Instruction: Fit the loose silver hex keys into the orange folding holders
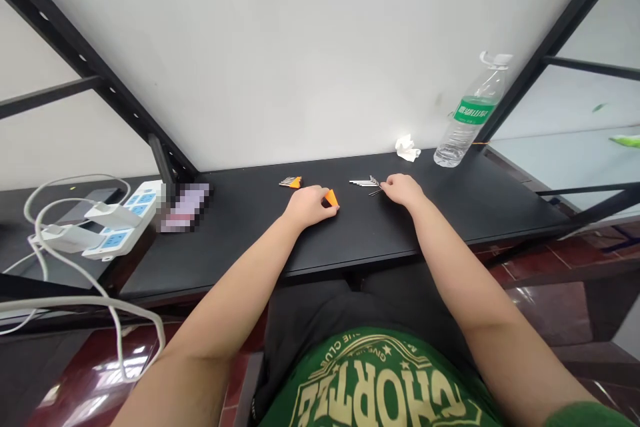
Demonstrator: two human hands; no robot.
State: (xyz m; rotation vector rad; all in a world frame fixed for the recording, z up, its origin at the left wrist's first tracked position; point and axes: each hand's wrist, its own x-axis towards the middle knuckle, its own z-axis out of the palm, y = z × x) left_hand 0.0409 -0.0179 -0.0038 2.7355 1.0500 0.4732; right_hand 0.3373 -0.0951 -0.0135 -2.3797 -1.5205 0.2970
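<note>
My left hand (311, 207) is closed on an orange plastic holder (332, 198), its fingers and thumb gripping the sides. To the right, my right hand (401, 189) pinches a thin metal hex key (375, 193) just above the black tabletop. Several silver hex keys (364, 182) lie in a row right beside those fingertips. Behind my left hand rests a second orange holder (296, 182) with several metal keys or bits in it; which of the two they are I cannot tell.
A crumpled white tissue (408, 148) and a large clear water bottle (473, 113) stand near the wall at the back right. On the left are a white power strip (127, 220) with plugged-in chargers, loose white cables (75, 250) and a blurred-out item (185, 207). Black metal frame posts flank the table (240, 240).
</note>
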